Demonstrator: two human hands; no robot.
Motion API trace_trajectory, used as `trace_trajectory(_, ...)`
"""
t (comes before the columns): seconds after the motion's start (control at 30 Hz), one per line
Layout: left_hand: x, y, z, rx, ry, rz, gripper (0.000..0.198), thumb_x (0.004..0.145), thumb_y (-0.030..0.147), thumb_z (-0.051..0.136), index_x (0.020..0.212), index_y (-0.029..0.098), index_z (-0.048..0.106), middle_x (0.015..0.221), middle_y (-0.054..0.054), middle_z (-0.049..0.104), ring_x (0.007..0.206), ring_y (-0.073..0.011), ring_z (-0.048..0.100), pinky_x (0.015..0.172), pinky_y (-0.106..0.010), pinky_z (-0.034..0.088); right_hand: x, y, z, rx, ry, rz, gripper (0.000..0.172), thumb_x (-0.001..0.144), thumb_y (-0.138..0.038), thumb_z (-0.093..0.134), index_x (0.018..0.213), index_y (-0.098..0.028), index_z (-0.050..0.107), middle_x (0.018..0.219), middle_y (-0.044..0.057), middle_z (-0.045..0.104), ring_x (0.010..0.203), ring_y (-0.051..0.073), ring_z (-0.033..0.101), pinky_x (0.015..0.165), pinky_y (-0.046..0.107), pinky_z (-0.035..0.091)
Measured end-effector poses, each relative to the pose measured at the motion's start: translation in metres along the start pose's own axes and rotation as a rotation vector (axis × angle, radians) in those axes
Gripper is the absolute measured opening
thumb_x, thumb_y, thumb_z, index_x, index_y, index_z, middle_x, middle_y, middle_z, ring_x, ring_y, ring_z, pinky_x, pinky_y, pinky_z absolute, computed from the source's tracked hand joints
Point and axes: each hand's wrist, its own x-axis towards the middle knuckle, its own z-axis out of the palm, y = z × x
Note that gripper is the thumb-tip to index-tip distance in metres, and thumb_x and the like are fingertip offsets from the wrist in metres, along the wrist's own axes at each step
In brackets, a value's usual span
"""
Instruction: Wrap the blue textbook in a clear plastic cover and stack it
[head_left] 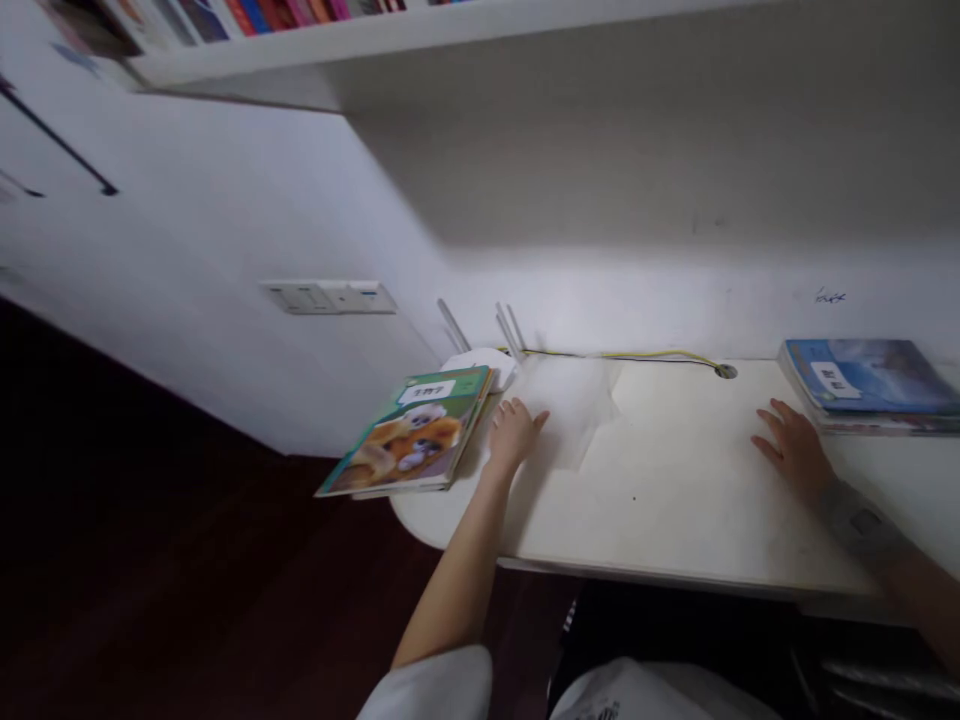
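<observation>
My left hand (513,431) rests flat on a white desk (675,500), fingers spread, touching the edge of a thin white sheet or cloth (570,400). Just left of it lies a stack of picture books (412,430) with a green cover showing an orange animal, overhanging the desk's left end. My right hand (791,445) lies palm down on the desk at the right, fingers apart, holding nothing. A stack of books with a blue cover (862,385) sits just beyond it at the far right.
A white router (480,355) with upright antennas stands at the back of the desk against the wall. A yellow cable (645,355) runs to a desk grommet (725,371). A wall socket panel (330,297) is at left. A bookshelf (300,40) hangs overhead.
</observation>
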Motion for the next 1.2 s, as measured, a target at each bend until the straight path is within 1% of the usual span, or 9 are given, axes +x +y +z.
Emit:
trace_trajectory(0.1, -0.01, -0.029, 0.005, 0.023, 0.001, -0.048, 0.068, 0.09, 0.04, 0.042, 0.135, -0.009, 0.032, 0.136, -0.036, 0.04, 0.131, -0.0396, 0.037, 0.101, -0.046, 0.035, 0.0, -0.024, 0.006, 0.021, -0.009, -0.053, 0.045, 0.092, -0.045, 0.037, 0.127, -0.019, 0.048, 0.137, 0.02, 0.046, 0.129, 0.031, 0.041, 0.102, 0.051, 0.034)
trace_trajectory(0.23, -0.023, -0.036, 0.016, 0.037, 0.004, -0.068, 0.07, 0.09, 0.041, 0.04, 0.136, -0.011, 0.032, 0.136, -0.036, 0.041, 0.129, -0.0405, 0.038, 0.1, -0.048, 0.035, -0.005, -0.036, 0.013, 0.034, -0.026, -0.066, 0.044, 0.091, -0.045, 0.039, 0.126, -0.019, 0.05, 0.135, 0.02, 0.048, 0.125, 0.032, 0.046, 0.1, 0.051, 0.036)
trace_trajectory(0.53, -0.036, -0.02, 0.006, 0.047, 0.081, 0.024, 0.05, 0.092, 0.02, 0.029, 0.137, -0.001, 0.038, 0.133, -0.025, 0.051, 0.132, -0.0324, 0.038, 0.109, -0.051, 0.021, -0.01, -0.031, 0.023, 0.148, -0.005, -0.04, 0.045, 0.09, -0.045, 0.042, 0.12, -0.013, 0.054, 0.128, 0.022, 0.053, 0.119, 0.032, 0.051, 0.096, 0.05, 0.043)
trace_trajectory(0.67, -0.059, 0.016, -0.017, 0.015, 0.215, 0.099, 0.05, 0.095, 0.021, 0.022, 0.14, 0.005, 0.036, 0.138, -0.019, 0.049, 0.135, -0.0361, 0.032, 0.107, -0.063, 0.018, -0.004, -0.04, 0.01, 0.322, 0.005, 0.021, 0.045, 0.088, -0.048, 0.043, 0.114, -0.014, 0.057, 0.123, 0.02, 0.056, 0.117, 0.032, 0.052, 0.098, 0.052, 0.041)
trace_trajectory(0.83, -0.14, 0.1, -0.029, -0.092, 0.187, 0.473, 0.048, 0.095, 0.018, 0.029, 0.143, 0.016, 0.034, 0.145, -0.012, 0.04, 0.138, -0.0357, 0.027, 0.104, -0.063, 0.026, 0.001, -0.07, -0.012, 0.933, -0.165, 0.483, 0.049, 0.087, -0.058, 0.04, 0.118, -0.021, 0.051, 0.109, 0.013, 0.064, 0.085, 0.023, 0.066, 0.073, 0.043, 0.056)
trace_trajectory(0.9, -0.178, 0.124, -0.032, -0.201, 0.082, 0.766, 0.047, 0.095, 0.02, 0.032, 0.142, 0.018, 0.034, 0.144, -0.012, 0.043, 0.135, -0.0299, 0.035, 0.104, -0.054, 0.034, 0.001, -0.077, -0.018, 1.141, -0.255, 0.635, 0.051, 0.088, -0.061, 0.037, 0.121, -0.023, 0.047, 0.109, 0.012, 0.064, 0.081, 0.021, 0.068, 0.068, 0.04, 0.057)
trace_trajectory(0.97, -0.205, 0.133, -0.037, -0.344, -0.01, 1.132, 0.049, 0.096, 0.033, 0.036, 0.142, 0.018, 0.034, 0.146, -0.012, 0.04, 0.135, -0.0222, 0.036, 0.107, -0.041, 0.035, -0.001, -0.077, -0.023, 1.12, -0.205, 0.67, 0.053, 0.087, -0.063, 0.037, 0.122, -0.024, 0.047, 0.113, 0.012, 0.062, 0.089, 0.022, 0.067, 0.07, 0.04, 0.057)
trace_trajectory(1.07, -0.208, 0.122, -0.05, -0.473, -0.006, 1.305, 0.053, 0.094, 0.043, 0.04, 0.141, 0.02, 0.036, 0.148, -0.012, 0.036, 0.14, -0.021, 0.027, 0.113, -0.041, 0.025, -0.005, -0.076, -0.03, 0.753, 0.03, 0.462, 0.056, 0.086, -0.06, 0.042, 0.126, -0.021, 0.048, 0.124, 0.015, 0.055, 0.111, 0.028, 0.057, 0.085, 0.046, 0.052)
trace_trajectory(1.2, -0.144, 0.077, -0.058, -0.456, 0.127, 0.938, 0.053, 0.092, 0.042, 0.042, 0.14, 0.019, 0.037, 0.151, -0.016, 0.03, 0.143, -0.028, 0.016, 0.112, -0.051, 0.022, -0.008, -0.107, -0.037, 0.378, -0.047, -0.018, 0.057, 0.091, -0.05, 0.041, 0.136, -0.016, 0.042, 0.143, 0.019, 0.04, 0.134, 0.03, 0.035, 0.106, 0.051, 0.034)
